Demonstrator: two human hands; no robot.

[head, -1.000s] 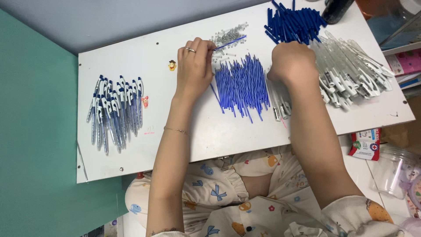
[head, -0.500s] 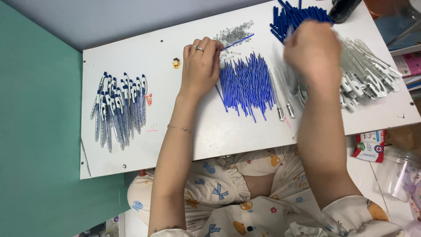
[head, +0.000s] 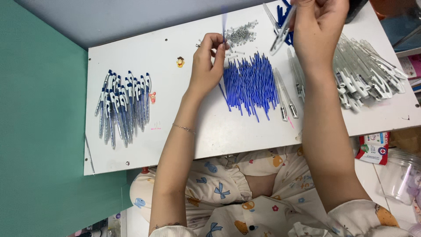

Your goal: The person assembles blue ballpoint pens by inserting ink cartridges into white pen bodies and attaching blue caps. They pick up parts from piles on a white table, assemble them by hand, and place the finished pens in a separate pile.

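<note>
Overhead, pen assembly partway on a white counter (head: 131, 52). Left hand (head: 207, 61) pinching one blue refill (head: 224, 22) upright, just left of the blue refill pile (head: 251, 83). Right hand (head: 318, 26) gripping a clear pen barrel (head: 280, 33) above that pile. Finished pens (head: 123, 105) far left; many empty barrels (head: 364, 74) right. No containers holding parts.
</note>
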